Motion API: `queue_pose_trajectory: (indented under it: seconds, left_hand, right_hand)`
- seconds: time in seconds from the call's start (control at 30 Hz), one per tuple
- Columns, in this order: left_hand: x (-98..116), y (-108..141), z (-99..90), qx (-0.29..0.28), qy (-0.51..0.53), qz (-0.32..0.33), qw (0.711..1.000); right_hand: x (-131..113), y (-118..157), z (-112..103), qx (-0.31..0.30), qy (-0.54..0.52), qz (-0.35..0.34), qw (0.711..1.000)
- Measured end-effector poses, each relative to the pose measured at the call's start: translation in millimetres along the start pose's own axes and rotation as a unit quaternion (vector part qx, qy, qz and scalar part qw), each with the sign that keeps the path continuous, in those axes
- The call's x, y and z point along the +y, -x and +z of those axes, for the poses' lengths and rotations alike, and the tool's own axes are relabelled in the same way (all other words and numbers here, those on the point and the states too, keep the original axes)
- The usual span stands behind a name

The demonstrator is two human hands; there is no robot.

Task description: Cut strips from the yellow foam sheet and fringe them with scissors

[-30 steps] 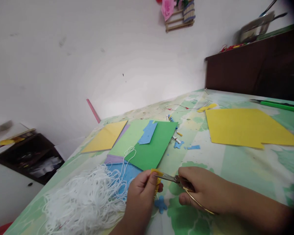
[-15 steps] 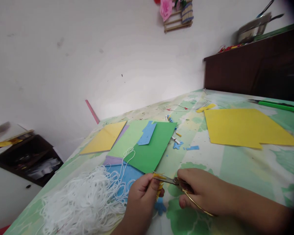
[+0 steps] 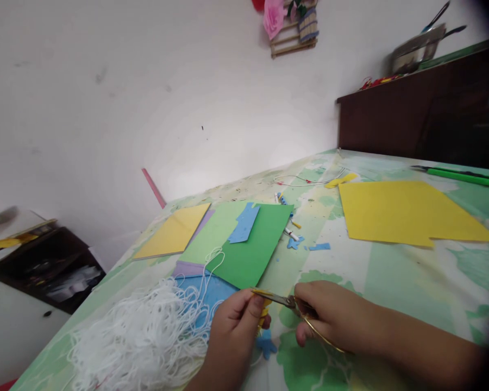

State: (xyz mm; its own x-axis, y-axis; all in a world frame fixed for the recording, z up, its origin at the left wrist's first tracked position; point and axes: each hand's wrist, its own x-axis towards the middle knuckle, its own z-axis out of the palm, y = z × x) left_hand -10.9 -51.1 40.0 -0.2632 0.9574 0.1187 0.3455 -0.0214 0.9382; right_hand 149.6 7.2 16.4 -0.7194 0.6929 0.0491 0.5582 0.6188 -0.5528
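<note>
Low in the middle of the head view, my left hand [image 3: 237, 325] pinches a small yellow paper piece [image 3: 264, 314], mostly hidden by the fingers. My right hand [image 3: 330, 315] is closed round the gold handles of a pair of scissors [image 3: 277, 297]. The blades point left and lie at the top of the yellow piece, close to my left thumb; they look nearly closed together. Just below the left fingers, a blue cut-out shape [image 3: 266, 344] rests on the tablecloth. A heap of white string [image 3: 142, 336] spreads to the left of my left hand.
Beyond the hands lie a green sheet [image 3: 264, 239], a blue scrap [image 3: 244, 224] on top and yellow sheets [image 3: 173, 231]. A large yellow sheet [image 3: 395, 212] and a green pen [image 3: 464, 177] are at right. Small blue scraps [image 3: 320, 246] and markers [image 3: 291, 234] lie between.
The scissor blades have moved from spread apart to nearly together at the yellow piece's top edge. The view has shifted slightly; both hands stay nearly in place.
</note>
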Motion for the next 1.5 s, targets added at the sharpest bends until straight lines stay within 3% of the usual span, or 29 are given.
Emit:
queue_pose_trajectory:
  seconds: [0.4, 0.67, 0.97, 1.2, 1.5]
  left_hand:
    - [2.6, 0.6, -0.6, 0.001, 0.031, -0.021, 0.999]
    - [0.9, 0.3, -0.1, -0.01, 0.045, -0.025, 0.999]
    - [-1.3, -1.0, 0.4, 0.024, 0.052, -0.03, 0.998]
    - [-1.9, -8.6, -0.2, 0.039, 0.128, -0.117, 0.984]
    - [-3.6, -8.4, 2.8, 0.014, 0.224, -0.137, 0.965]
  right_hand:
    - [1.0, -1.8, 0.2, 0.0, 0.003, -0.009, 1.0]
    - [-2.5, 2.0, -9.1, 0.0, 0.012, 0.02, 1.0]
    - [-4.6, 3.4, -10.8, -0.024, -0.013, 0.019, 0.999]
    - [-3.2, 2.5, -9.6, -0.02, -0.016, 0.032, 0.999]
    - [-3.4, 0.4, -10.0, 0.011, 0.002, 0.073, 0.997]
